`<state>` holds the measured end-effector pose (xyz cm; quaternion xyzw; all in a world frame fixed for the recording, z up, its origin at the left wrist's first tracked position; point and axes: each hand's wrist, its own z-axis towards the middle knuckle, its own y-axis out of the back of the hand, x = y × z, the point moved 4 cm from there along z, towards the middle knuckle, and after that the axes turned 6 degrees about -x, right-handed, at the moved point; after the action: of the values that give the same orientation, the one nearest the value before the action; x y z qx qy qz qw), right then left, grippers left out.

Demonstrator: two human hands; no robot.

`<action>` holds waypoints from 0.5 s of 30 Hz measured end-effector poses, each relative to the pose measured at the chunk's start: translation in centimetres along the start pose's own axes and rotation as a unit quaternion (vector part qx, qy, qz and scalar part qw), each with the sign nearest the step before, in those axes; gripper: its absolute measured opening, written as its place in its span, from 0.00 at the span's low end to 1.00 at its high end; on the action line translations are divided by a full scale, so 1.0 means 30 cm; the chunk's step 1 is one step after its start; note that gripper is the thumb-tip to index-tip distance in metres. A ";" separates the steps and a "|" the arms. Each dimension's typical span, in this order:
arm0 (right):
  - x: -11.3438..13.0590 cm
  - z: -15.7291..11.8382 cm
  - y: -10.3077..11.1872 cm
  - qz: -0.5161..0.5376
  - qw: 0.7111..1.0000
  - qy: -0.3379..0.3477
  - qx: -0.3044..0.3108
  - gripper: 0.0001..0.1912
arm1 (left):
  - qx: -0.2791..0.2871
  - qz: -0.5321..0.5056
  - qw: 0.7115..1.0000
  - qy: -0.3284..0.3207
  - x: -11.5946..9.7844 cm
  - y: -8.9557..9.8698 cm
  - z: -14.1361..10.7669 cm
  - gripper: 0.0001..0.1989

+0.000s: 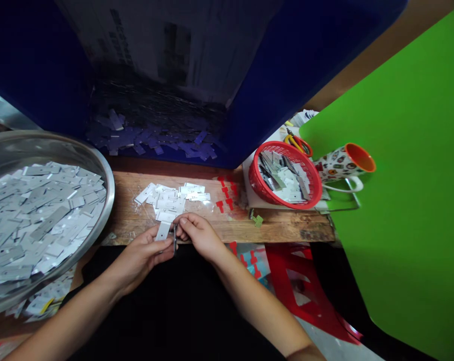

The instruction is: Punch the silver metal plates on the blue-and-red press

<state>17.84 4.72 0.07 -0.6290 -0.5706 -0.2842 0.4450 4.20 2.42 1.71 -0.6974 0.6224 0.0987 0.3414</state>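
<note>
Silver flat metal strip (pixel 163 231) sits pinched in left fingers (pixel 162 245). Right fingers (pixel 188 227) close on a narrow dark piece (pixel 175 241)

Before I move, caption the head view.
Left hand holds metal pieces, right hand close against them, between steel bowl and red basket.

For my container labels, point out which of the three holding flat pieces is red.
The basket at right; the basin is silvery, the bin blue.
</note>
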 end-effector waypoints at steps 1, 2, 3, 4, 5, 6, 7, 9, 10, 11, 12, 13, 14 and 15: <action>-0.004 -0.001 -0.006 0.001 1.000 0.000 0.000 0.14 | 0.000 0.001 1.000 -0.006 -0.001 -0.002 0.003 0.16; -0.005 -0.002 -0.011 0.002 1.000 0.000 -0.002 0.13 | -0.003 -0.002 1.000 -0.013 -0.002 -0.003 0.005 0.16; -0.004 -0.005 -0.016 0.004 1.000 0.000 -0.005 0.13 | -0.009 -0.006 1.000 -0.020 -0.002 -0.004 0.007 0.16; -0.002 -0.007 -0.020 0.006 1.000 0.000 -0.008 0.13 | -0.015 -0.010 1.000 -0.026 -0.003 -0.004 0.008 0.17; 0.002 -0.010 -0.024 0.006 1.000 0.001 -0.008 0.13 | -0.021 -0.014 0.999 -0.030 -0.003 -0.005 0.009 0.17; 0.007 -0.013 -0.028 0.005 1.000 0.004 -0.008 0.12 | -0.026 -0.015 0.999 -0.034 -0.002 -0.007 0.009 0.16; 0.012 -0.016 -0.030 0.003 1.000 0.007 -0.006 0.12 | -0.030 -0.013 0.999 -0.040 -0.003 -0.008 0.010 0.16; 0.017 -0.019 -0.033 0.000 1.000 0.011 -0.002 0.12 | -0.041 -0.001 0.997 -0.061 -0.006 -0.007 0.012 0.16; 0.016 -0.019 -0.033 0.003 1.000 0.009 -0.003 0.12 | -0.050 0.005 0.996 -0.076 -0.010 -0.004 0.013 0.17; 0.012 -0.018 -0.031 0.012 1.000 0.003 -0.005 0.12 | -0.063 0.009 0.994 -0.092 -0.014 0.001 0.015 0.19; 0.007 -0.016 -0.029 0.025 1.000 -0.005 -0.008 0.11 | -0.076 0.011 0.991 -0.106 -0.019 0.007 0.017 0.20; 0.001 -0.015 -0.028 0.038 0.999 -0.013 -0.011 0.12 | -0.090 0.010 0.989 -0.118 -0.023 0.014 0.018 0.22; -0.003 -0.013 -0.026 0.049 0.999 -0.020 -0.015 0.12 | -0.100 0.007 0.987 -0.125 -0.027 0.020 0.018 0.23; -0.007 -0.013 -0.025 0.056 0.998 -0.023 -0.016 0.13 | -0.105 0.002 0.986 -0.130 -0.031 0.025 0.018 0.24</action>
<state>17.14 4.24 0.25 -0.6734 -0.5400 -0.2535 0.4367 3.47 3.51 1.56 -0.7093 0.5606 0.2540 0.3437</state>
